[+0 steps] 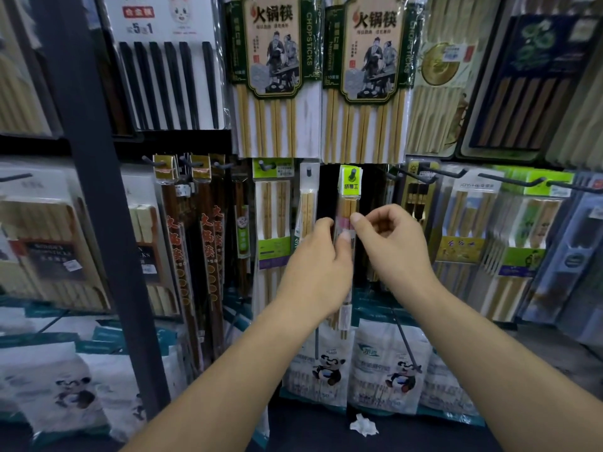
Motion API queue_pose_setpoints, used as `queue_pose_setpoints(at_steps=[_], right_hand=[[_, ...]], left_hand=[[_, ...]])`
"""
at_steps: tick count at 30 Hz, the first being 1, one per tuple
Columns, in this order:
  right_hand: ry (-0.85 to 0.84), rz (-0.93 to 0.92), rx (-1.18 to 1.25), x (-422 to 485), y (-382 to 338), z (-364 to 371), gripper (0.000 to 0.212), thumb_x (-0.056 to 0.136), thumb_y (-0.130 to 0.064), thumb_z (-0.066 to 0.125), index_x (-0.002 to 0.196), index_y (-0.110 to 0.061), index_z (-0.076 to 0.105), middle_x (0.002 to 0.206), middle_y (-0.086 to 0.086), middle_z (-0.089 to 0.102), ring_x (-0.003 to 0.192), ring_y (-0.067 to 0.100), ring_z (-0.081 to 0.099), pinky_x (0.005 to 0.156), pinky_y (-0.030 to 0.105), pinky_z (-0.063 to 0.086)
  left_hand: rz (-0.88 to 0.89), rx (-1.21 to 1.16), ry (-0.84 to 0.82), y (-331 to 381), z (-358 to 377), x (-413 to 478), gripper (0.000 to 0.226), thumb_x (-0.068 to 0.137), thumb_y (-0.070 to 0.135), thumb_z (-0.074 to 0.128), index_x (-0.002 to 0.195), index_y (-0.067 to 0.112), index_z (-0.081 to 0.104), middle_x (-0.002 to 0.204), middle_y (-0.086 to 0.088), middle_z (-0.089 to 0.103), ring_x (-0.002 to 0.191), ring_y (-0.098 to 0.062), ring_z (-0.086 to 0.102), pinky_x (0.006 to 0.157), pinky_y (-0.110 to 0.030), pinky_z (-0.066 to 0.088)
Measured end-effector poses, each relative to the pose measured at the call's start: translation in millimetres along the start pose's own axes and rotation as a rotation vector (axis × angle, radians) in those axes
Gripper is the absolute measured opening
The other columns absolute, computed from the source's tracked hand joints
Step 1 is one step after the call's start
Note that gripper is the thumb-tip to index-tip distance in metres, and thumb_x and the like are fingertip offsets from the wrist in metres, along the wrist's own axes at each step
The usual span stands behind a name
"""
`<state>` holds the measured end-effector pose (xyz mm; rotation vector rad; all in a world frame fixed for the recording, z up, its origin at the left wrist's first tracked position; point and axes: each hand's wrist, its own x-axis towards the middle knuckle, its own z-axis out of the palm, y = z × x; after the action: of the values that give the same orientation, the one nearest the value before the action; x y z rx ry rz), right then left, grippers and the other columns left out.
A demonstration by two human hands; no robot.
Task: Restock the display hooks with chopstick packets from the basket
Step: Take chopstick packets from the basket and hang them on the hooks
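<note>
A narrow chopstick packet [349,203] with a yellow-green header card hangs on a dark display hook [352,173] in the middle row. My left hand [321,265] grips the packet's middle from the left, thumb across its front. My right hand [391,236] pinches the packet's right edge just above, fingers curled. The packet's lower end [342,324] shows below my left wrist. The basket is out of view.
Other chopstick packets hang on neighbouring hooks: a slim one [307,203] and a green-labelled one [272,216] to the left. Bare hooks [440,172] jut out on the right. Large hot-pot chopstick packs [274,76] hang above. Panda-printed bags [388,370] hang below. A dark upright post [98,190] stands left.
</note>
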<state>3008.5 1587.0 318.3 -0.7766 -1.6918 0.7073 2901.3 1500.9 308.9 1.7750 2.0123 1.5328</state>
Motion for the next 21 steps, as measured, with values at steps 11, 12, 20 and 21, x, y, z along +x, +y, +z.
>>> queue_pose_setpoints(at_steps=[11, 12, 20, 21], right_hand=[[-0.502, -0.019, 0.086, -12, 52, 15, 0.066, 0.099, -0.064, 0.026, 0.157, -0.048, -0.002, 0.145, -0.053, 0.008, 0.128, -0.037, 0.014, 0.099, -0.007, 0.02], [-0.507, -0.01, 0.081, -8, 54, 15, 0.067, 0.099, -0.065, 0.025, 0.157, -0.049, -0.003, 0.14, -0.058, 0.007, 0.124, -0.039, 0.013, 0.096, -0.009, 0.02], [-0.524, -0.047, -0.027, 25, 70, 24, 0.075, 0.099, -0.058, 0.026, 0.162, -0.03, -0.002, 0.162, -0.023, 0.005, 0.121, -0.042, 0.007, 0.099, -0.009, 0.013], [-0.524, -0.048, -0.043, 24, 74, 24, 0.074, 0.099, -0.058, 0.026, 0.162, -0.031, -0.001, 0.162, -0.023, 0.006, 0.122, -0.041, 0.008, 0.1, -0.009, 0.013]], left_hand=[[-0.27, -0.787, -0.109, -15, 46, 22, 0.055, 0.109, 0.047, 0.037, 0.161, 0.037, 0.023, 0.164, 0.013, 0.031, 0.145, -0.003, 0.031, 0.12, -0.029, 0.027], [-0.274, -0.801, -0.099, -16, 49, 26, 0.054, 0.108, 0.047, 0.038, 0.16, 0.037, 0.025, 0.162, 0.013, 0.033, 0.142, -0.002, 0.033, 0.117, -0.027, 0.029], [-0.346, -0.808, -0.021, -26, 63, 59, 0.048, 0.108, 0.044, 0.042, 0.155, 0.032, 0.039, 0.157, 0.005, 0.046, 0.144, -0.014, 0.041, 0.121, -0.036, 0.032], [-0.342, -0.8, -0.023, -27, 63, 58, 0.049, 0.108, 0.044, 0.041, 0.156, 0.032, 0.038, 0.157, 0.005, 0.045, 0.145, -0.013, 0.04, 0.12, -0.034, 0.032]])
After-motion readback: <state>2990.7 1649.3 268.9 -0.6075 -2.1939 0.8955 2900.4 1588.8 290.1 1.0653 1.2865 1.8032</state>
